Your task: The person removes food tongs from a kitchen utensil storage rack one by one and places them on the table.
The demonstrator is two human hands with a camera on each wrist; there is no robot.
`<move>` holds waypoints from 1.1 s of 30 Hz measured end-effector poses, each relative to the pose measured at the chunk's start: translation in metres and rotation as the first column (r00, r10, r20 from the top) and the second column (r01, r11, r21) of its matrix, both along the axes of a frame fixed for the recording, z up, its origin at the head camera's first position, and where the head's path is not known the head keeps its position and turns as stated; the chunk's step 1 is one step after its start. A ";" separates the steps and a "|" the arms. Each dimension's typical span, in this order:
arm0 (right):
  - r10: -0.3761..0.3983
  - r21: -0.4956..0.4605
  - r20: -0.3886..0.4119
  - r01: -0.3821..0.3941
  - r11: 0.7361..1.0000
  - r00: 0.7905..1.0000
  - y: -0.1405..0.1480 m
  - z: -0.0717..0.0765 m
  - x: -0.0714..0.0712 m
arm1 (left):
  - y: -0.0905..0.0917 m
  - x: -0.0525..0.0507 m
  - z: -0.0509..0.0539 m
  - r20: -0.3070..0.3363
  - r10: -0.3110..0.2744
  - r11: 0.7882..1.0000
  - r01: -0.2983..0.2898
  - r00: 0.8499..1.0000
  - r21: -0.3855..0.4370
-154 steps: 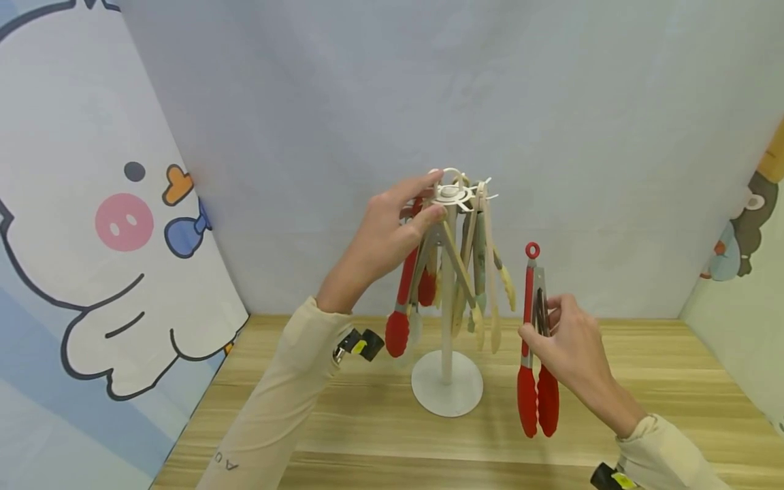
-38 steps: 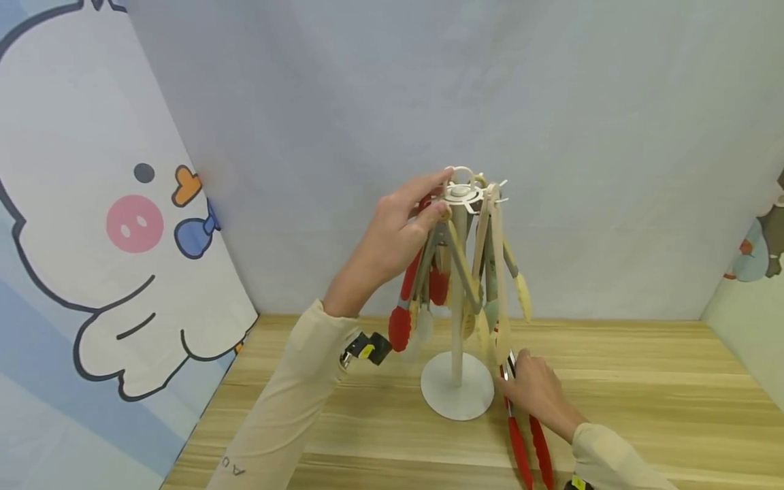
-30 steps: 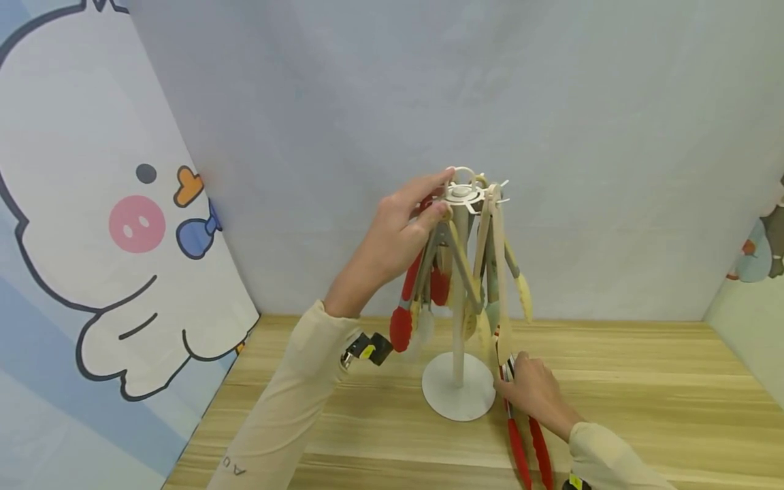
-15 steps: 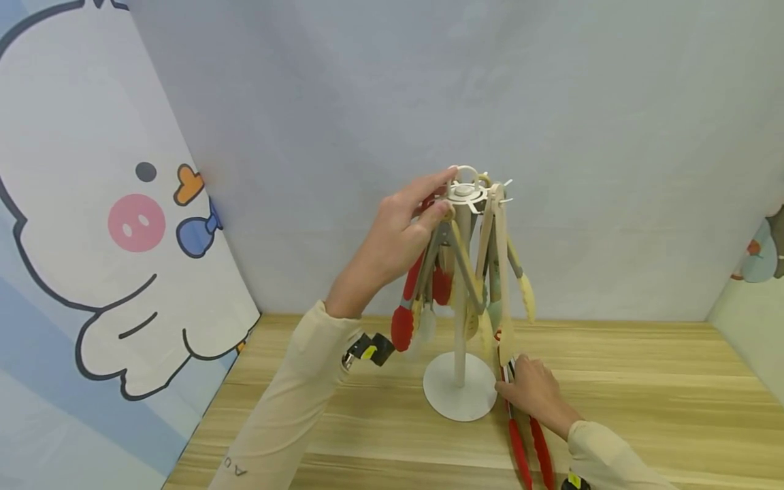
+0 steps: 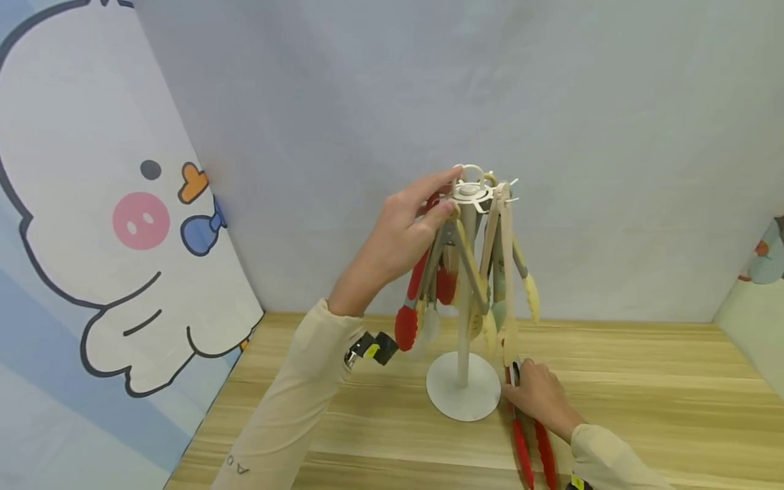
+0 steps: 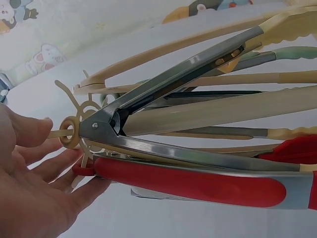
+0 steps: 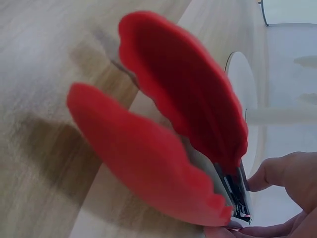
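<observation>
My left hand [image 5: 398,235] holds the top of a white hanging rack [image 5: 463,340], thumb at a hook tip. In the left wrist view, that hook carries the ring of yellow-tipped tongs [image 6: 198,64], and the fingers reach behind to the ring of red-handled tongs [image 6: 188,181]. My right hand [image 5: 539,395] grips another pair of red tongs [image 5: 520,449] low over the table, right of the rack's base. Their red heads [image 7: 188,94] stand spread apart and point toward the person. The upper end of these tongs is partly hidden behind hanging tongs.
Several more tongs with beige, green and red parts [image 5: 446,286] hang around the pole. The rack stands on a round white base [image 5: 441,401] on a wooden table [image 5: 661,381]. A pale wall [image 5: 343,102] rises behind, with a cartoon panel [image 5: 73,272] at left.
Five seconds ago my right hand held the red tongs upright beside the rack. Since then they came down and left, heads toward the person. My left hand stays on the rack's top.
</observation>
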State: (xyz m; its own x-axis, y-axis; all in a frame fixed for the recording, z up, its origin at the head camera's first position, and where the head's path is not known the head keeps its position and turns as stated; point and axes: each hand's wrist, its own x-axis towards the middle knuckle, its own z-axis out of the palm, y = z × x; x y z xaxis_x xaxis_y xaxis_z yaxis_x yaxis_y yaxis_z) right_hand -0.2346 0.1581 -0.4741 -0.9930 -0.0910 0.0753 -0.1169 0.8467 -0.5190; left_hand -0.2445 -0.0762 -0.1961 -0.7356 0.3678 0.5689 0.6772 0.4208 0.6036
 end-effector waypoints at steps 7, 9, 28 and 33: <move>0.012 0.022 -0.016 -0.012 1.000 1.000 0.005 0.006 0.005 | 0.004 -0.001 0.001 0.029 -0.021 1.000 0.021 0.999 0.006; 0.015 0.026 -0.023 -0.014 1.000 1.000 0.006 0.007 0.005 | 0.005 -0.002 0.002 0.029 -0.028 0.999 0.028 0.999 0.017; 0.006 0.048 0.053 -0.008 0.999 0.999 0.023 0.029 0.005 | 0.012 -0.007 0.000 0.087 -0.045 0.997 0.039 0.995 0.065; -0.005 0.066 0.064 0.001 0.998 0.998 0.026 0.039 0.004 | 0.014 -0.007 -0.001 0.074 0.011 0.998 -0.015 0.997 0.057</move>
